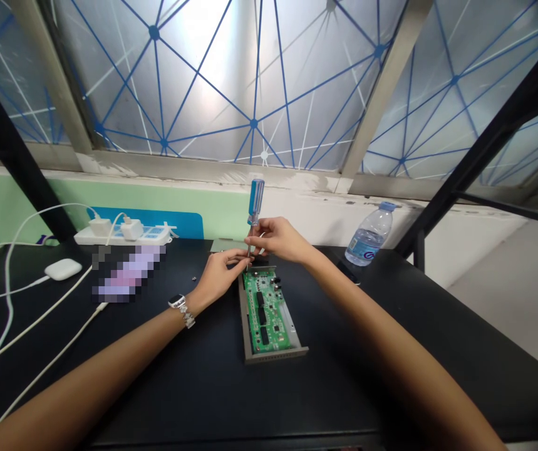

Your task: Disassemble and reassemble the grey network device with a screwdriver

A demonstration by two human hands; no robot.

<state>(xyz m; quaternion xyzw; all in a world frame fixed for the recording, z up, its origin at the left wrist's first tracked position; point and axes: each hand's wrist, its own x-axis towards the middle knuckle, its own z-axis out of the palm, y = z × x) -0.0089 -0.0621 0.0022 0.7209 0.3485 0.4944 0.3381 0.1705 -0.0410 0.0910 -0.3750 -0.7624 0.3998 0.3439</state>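
Observation:
A green circuit board (269,311) lies in an open grey metal case (275,354) on the black table (203,388). My right hand (278,239) is closed round the shaft of a blue-handled screwdriver (255,199), which stands upright with its tip at the board's far left corner. My left hand (222,270), with a watch on the wrist, pinches its fingers together right beside the screwdriver tip; what it holds, if anything, is too small to see. A tiny screw (194,277) lies on the table left of that hand.
A water bottle (368,237) stands at the right rear. At the left rear are a white power strip (123,233) with plugged chargers, white cables (10,294), a white earbud case (62,269) and a blurred-out object (130,272). A black frame post (480,150) rises on the right.

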